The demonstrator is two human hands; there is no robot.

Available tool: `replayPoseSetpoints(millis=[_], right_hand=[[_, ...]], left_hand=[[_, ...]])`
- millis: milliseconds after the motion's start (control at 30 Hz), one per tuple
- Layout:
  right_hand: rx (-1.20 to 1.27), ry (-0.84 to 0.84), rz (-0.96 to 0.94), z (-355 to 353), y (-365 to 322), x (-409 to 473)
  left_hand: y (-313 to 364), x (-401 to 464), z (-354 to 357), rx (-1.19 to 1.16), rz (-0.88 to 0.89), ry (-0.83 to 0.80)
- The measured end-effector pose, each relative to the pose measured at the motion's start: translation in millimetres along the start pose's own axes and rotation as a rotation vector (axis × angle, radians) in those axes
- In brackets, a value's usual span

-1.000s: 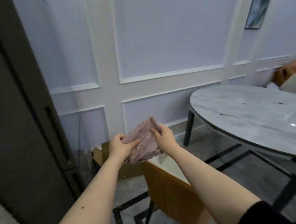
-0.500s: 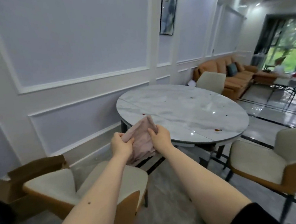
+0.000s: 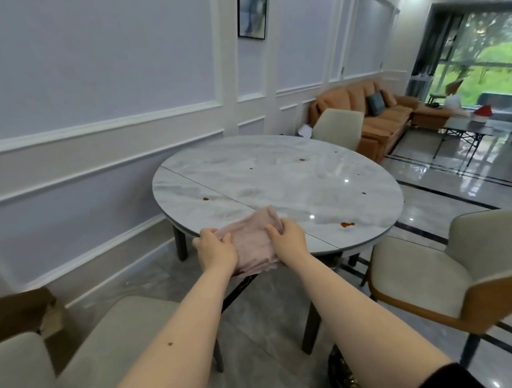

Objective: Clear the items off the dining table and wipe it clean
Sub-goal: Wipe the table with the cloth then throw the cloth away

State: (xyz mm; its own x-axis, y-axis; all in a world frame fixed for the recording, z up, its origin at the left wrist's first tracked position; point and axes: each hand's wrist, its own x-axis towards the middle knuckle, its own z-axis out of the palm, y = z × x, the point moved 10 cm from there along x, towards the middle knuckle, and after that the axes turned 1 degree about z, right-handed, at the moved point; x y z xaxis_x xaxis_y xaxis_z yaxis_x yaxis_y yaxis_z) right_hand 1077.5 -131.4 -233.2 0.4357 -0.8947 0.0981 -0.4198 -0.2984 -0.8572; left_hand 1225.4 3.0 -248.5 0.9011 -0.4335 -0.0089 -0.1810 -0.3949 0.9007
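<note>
Cloth (image 3: 255, 244), pink and folded, was held in the air at the near edge of the dining table (image 3: 277, 173), not yet laid flat on the top. Left hand (image 3: 215, 250) pinched its left side with curled fingers; right hand (image 3: 288, 241) gripped its right side the same way. Whether the far fold touched the marble could not be told.

Table top carried no dishes. Several small reddish-brown spots remained: the largest (image 3: 347, 224) right of the cloth by the near edge, one (image 3: 206, 198) beyond the cloth, others farther across toward the far rim.

Risks, as judged from this position:
- Spots were scattered widely. A wipe kept to the near edge of the table would likely miss the far ones, since reach across looked long.
- Largest spot could smear rather than lift if the cloth was dragged through it dry or with one pass.
- Folded cloth might bunch or unfold once one hand let go, leaving poor contact.
- Crumbs pushed off the near edge would land on the chair (image 3: 438, 282) right of the table or the floor.
</note>
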Motion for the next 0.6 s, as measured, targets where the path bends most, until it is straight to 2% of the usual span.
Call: replayPoseSetpoints(millis=[333, 600], right_hand=[[-0.077, -0.080, 0.130, 53, 51, 163], [-0.035, -0.203, 0.093, 110, 44, 262]], left_hand=[[-10, 139, 101, 0.049, -0.069, -0.062], [-30, 246, 123, -0.025, -0.188, 0.006]])
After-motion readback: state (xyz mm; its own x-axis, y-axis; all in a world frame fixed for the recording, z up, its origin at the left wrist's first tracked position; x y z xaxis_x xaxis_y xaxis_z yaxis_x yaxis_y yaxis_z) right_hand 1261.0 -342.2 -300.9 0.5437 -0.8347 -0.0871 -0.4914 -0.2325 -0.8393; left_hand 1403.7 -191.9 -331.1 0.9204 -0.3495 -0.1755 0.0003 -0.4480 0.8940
